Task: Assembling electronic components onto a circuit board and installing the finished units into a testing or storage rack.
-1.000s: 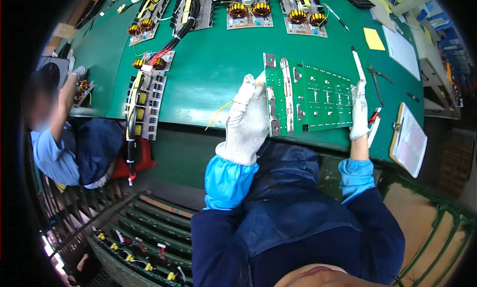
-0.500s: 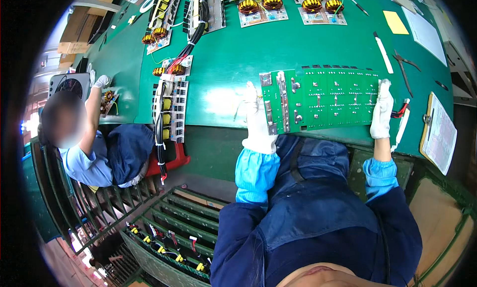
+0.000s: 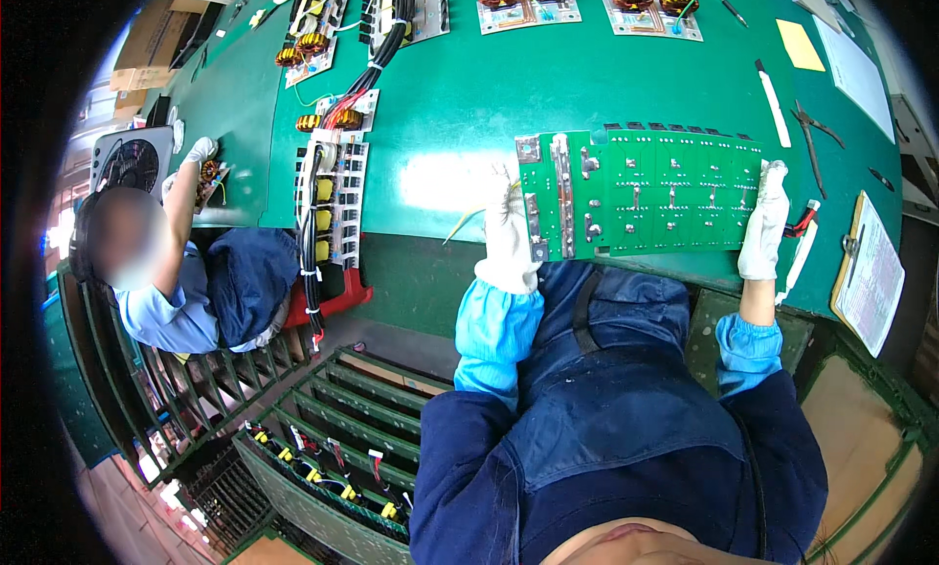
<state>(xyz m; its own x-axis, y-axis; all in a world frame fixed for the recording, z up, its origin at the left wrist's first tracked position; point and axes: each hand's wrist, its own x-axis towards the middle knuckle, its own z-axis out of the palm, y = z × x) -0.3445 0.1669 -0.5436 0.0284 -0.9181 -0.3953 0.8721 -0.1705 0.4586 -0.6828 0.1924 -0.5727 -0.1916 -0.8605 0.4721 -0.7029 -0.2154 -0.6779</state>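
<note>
A large green circuit board is held up over the table's near edge, its soldered side facing me. My left hand, in a white glove and blue sleeve cover, grips its left end. A thin yellow-green wire sticks out beside that hand. At the board's right end my right hand, gloved the same way, is closed on the edge. The fingers behind the board are hidden. Just right of my right hand lie a short red and black cable and a white-handled tool.
Circuit boards with ring coils line the far side of the green table. A wired board overhangs the left edge. Pliers and a clipboard lie right. A co-worker sits left; a slatted rack stands below.
The whole view has shifted slightly. The board stays between my hands, a little further right in the picture. The wire by my left hand now points out to the left.
</note>
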